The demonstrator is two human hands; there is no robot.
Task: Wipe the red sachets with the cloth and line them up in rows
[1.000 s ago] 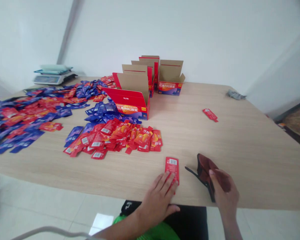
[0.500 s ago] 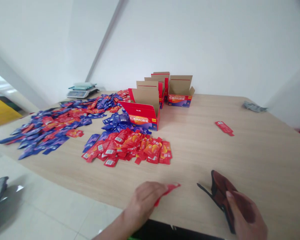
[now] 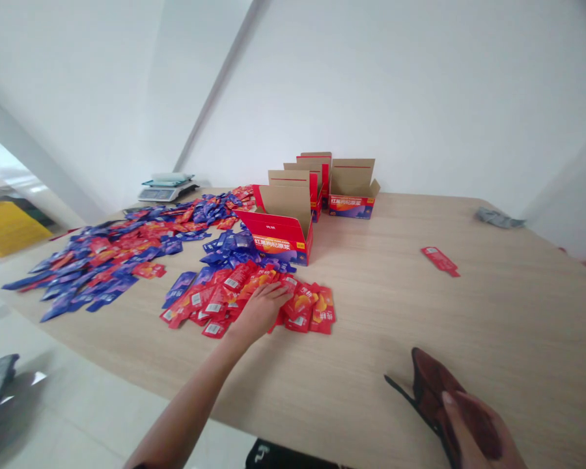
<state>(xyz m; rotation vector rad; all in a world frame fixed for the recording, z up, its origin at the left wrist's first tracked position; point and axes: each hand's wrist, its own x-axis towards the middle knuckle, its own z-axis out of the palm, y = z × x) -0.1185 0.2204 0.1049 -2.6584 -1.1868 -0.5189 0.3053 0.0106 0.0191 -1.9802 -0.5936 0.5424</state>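
My left hand [image 3: 261, 307] reaches over the heap of red sachets [image 3: 215, 306], its fingers stretched out across the top ones near the heap's right half. Whether a sachet is under the fingertips is hidden. Close by on the right are a few red sachets [image 3: 324, 309] with orange fruit prints. In the lower right, my right hand [image 3: 476, 433] grips an open brown leather wallet [image 3: 434, 381], thumb on its inner side. A dark strap or flap sticks out from the wallet toward the left.
An open red-and-blue carton [image 3: 278, 244] stands behind the heap, with more open cartons [image 3: 350, 205] behind it. A blue and red sachet pile [image 3: 122, 251] spreads on the left, before a scale [image 3: 163, 192]. A lone red sachet [image 3: 440, 260] and a grey crumpled item [image 3: 499, 217] lie right.
My left hand has moved forward and left from the table's front edge, where it held a red sachet, onto the red heap. My right hand keeps the wallet in nearly the same place.
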